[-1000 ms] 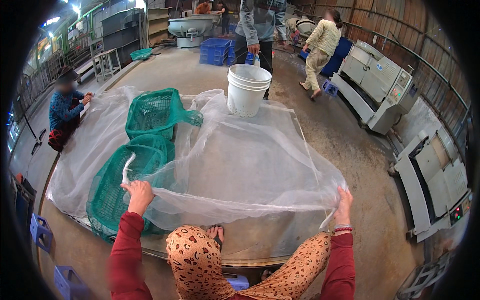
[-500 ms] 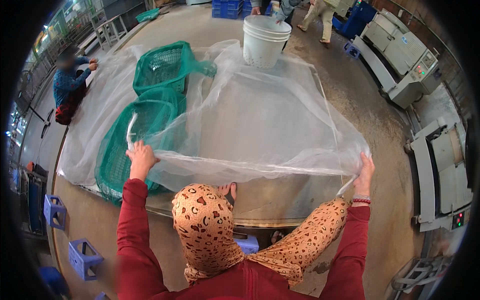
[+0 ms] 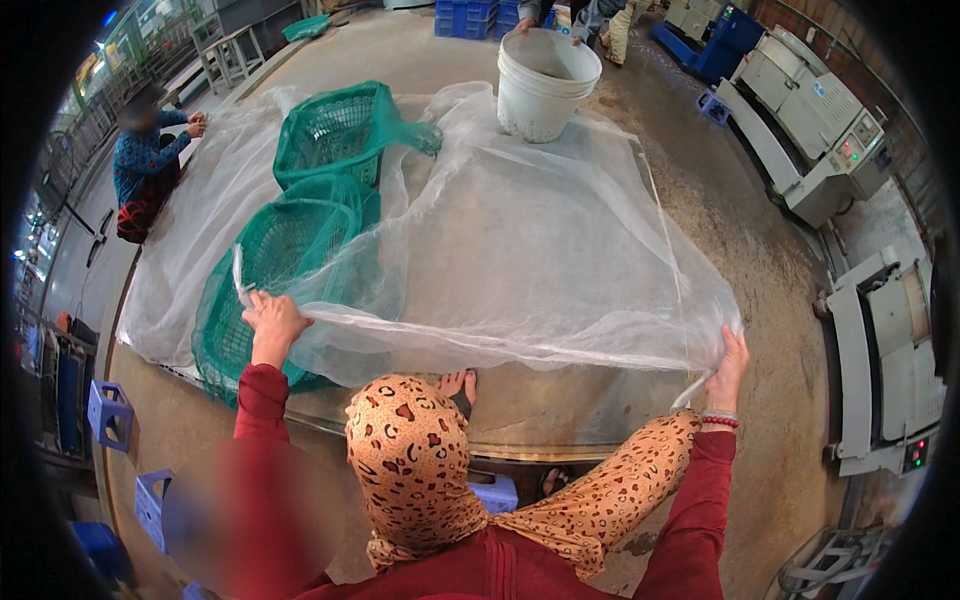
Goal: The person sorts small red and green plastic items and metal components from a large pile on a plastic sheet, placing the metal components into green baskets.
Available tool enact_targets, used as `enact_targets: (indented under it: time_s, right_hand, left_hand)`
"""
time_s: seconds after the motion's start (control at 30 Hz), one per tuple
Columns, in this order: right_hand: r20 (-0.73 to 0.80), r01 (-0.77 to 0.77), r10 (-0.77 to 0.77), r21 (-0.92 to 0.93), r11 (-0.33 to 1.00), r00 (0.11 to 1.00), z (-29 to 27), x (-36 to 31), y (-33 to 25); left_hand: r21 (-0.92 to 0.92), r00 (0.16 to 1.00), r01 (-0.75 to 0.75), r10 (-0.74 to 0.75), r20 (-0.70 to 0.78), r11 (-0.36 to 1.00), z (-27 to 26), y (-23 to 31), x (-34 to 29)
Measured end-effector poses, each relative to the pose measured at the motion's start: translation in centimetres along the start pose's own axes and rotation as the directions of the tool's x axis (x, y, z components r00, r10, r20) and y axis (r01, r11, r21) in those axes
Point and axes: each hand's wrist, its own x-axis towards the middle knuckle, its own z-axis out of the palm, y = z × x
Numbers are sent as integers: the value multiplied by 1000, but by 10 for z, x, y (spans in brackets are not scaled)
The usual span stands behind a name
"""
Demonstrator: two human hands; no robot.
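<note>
A sheer white mesh net (image 3: 530,270) spreads over the low platform before me, its near edge gathered and drawn out between my hands. My left hand (image 3: 275,325) is closed on the left end of that edge, above the near green basket. A twisted white tail of the edge sticks up past the fingers. On the right, my right hand (image 3: 728,365) grips the other end, with a short white tail hanging below it beside my knee. Two green plastic baskets draped with green netting, a near one (image 3: 222,335) and a far one (image 3: 330,125), stand left of centre.
A white bucket (image 3: 540,95) stands at the far edge of the net, held by another person's hands. At far left a person in a blue top (image 3: 150,160) squats beside the net. Blue stools (image 3: 108,414) stand at left. Grey machines (image 3: 800,120) line the right side.
My left hand has shifted slightly left and down, and the near edge sits a little lower. The bucket now tilts slightly, with both of the other person's hands at its rim.
</note>
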Motion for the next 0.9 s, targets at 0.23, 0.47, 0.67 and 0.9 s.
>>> enact_targets:
  time_s: [0.23, 0.47, 0.67, 0.9]
  right_hand:
    - [-19, 1, -2, -16, 1000, 1000, 8, -8, -5]
    - [14, 47, -47, 2, 999, 999, 2, -2, 0]
    - [6, 32, -32, 15, 999, 999, 7, -9, -9]
    - [17, 73, -74, 79, 994, 997, 7, -25, -39]
  left_hand:
    - [10, 997, 0, 1, -82, 1000, -8, 3, 2]
    - [-14, 993, 2, -4, -121, 1000, -38, -2, 9]
    - [-14, 988, 34, -35, -150, 999, -56, -8, 21]
    - [-10, 982, 30, -31, -186, 1000, -80, -12, 20]
